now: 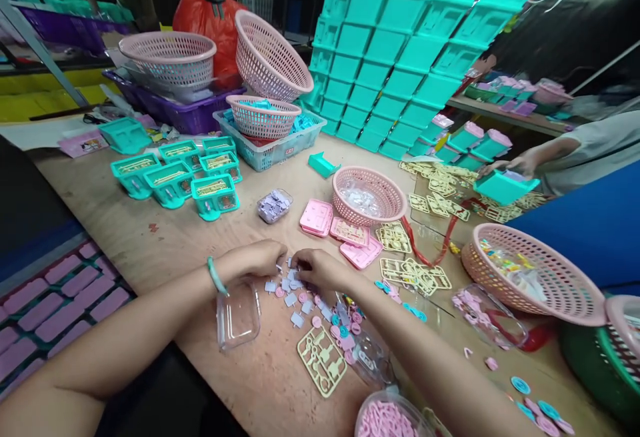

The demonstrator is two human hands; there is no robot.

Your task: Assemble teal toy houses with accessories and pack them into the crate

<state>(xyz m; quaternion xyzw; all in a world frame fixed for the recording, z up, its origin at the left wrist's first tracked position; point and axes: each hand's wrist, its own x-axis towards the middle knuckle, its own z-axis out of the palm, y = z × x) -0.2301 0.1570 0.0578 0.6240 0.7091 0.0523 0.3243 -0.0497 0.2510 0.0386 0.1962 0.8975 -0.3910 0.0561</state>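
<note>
Small lavender plastic pieces (291, 299) lie scattered on the table between and below my hands, mixed with pink discs. My left hand (265, 258) is closed in a pinch, with a small pale lavender piece (279, 267) at its fingertips. Close by, my right hand (323, 269) curls its fingers down over the same pile; what they grip is hidden. Under my left wrist rests a clear plastic box (239, 317). Beyond my hands, another clear box (275, 205) holds many lavender pieces.
Teal trays (167, 182) with cream parts stand at left. Pink baskets (370, 193) and cream part frames (415, 275) are ahead and right. A tub of pink pieces (387, 420) sits near me. Tall teal stacks (385, 43) rise behind; a co-worker's hand (525, 162) holds a teal box.
</note>
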